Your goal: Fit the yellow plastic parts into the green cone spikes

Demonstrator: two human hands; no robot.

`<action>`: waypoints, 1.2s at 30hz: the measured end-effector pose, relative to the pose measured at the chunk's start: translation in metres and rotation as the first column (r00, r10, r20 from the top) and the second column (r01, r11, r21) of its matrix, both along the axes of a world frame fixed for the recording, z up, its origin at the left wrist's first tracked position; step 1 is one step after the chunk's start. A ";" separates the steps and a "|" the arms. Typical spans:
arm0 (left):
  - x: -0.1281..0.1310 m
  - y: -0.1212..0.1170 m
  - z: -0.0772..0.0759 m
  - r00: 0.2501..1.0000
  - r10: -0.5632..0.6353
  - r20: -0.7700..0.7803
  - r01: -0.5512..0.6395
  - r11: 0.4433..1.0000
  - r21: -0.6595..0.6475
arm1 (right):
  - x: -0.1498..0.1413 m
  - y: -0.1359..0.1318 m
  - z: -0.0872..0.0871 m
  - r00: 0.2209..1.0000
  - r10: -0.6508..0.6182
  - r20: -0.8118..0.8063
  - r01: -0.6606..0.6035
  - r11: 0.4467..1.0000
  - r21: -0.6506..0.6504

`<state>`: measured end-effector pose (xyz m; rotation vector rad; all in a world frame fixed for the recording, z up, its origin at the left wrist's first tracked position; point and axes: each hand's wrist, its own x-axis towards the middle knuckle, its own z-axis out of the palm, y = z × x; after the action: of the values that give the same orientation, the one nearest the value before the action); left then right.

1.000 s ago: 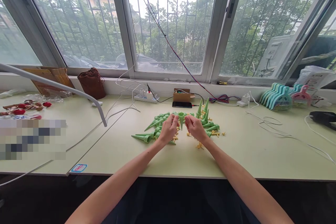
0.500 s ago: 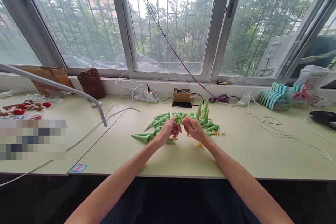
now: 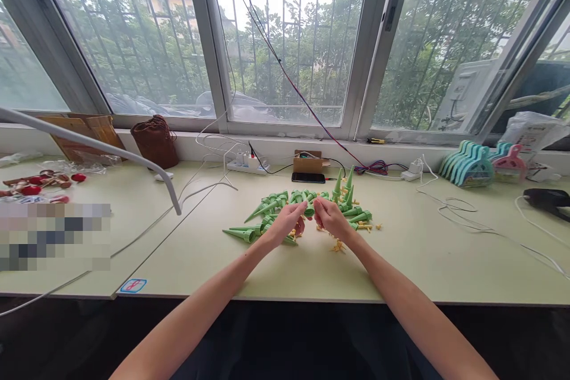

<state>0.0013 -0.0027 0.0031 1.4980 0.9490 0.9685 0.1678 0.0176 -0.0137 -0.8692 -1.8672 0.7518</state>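
My left hand (image 3: 285, 227) is closed around a green plant watering spike (image 3: 309, 212), a hollow plastic cone whose wide end faces toward me and to the right. Close against that end, my right hand (image 3: 330, 219) has its fingers pinched together; what lies between them is hidden. More green spikes (image 3: 243, 235) lie in a loose pile to the left and behind my hands. A few others (image 3: 350, 178) stand point up at the right. Small yellow plastic pieces (image 3: 337, 246) are scattered below and beside my right hand.
A phone (image 3: 308, 178) lies in front of a small cardboard box (image 3: 309, 163) at the back. A power strip (image 3: 247, 166) and cables run along the window wall. Teal hangers (image 3: 467, 165) stand at right; a grey metal arm (image 3: 133, 154) crosses the left side.
The spike has turned from point down, open end up, to lying tilted in my left hand. My right hand pulled slightly away, then came back to its open end.
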 end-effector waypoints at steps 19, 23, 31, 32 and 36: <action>-0.001 0.001 -0.009 0.990 0.020 -0.139 0.023 0.952 0.304 | 0.000 0.004 -0.002 0.984 -0.129 0.121 0.116 0.988 0.106; -0.001 0.006 -0.014 0.978 0.091 -0.187 -0.004 0.907 0.421 | -0.001 0.005 -0.004 0.979 -0.144 0.141 0.124 0.982 0.140; 0.000 0.008 -0.018 0.920 0.298 -0.255 -0.113 0.824 0.555 | -0.005 0.005 -0.004 0.970 -0.208 0.123 0.184 0.966 0.181; 0.000 0.008 -0.017 0.917 0.317 -0.242 -0.141 0.825 0.547 | -0.005 0.004 -0.003 0.970 -0.216 0.110 0.195 0.965 0.175; 0.002 0.008 -0.013 0.924 0.351 -0.152 -0.261 0.869 0.421 | -0.004 0.003 0.000 0.973 -0.225 0.053 0.215 0.965 0.149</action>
<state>0.0029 0.0055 -0.0100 1.8586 1.2378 1.3004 0.1643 0.0207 -0.0135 -1.0011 -1.8231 0.4505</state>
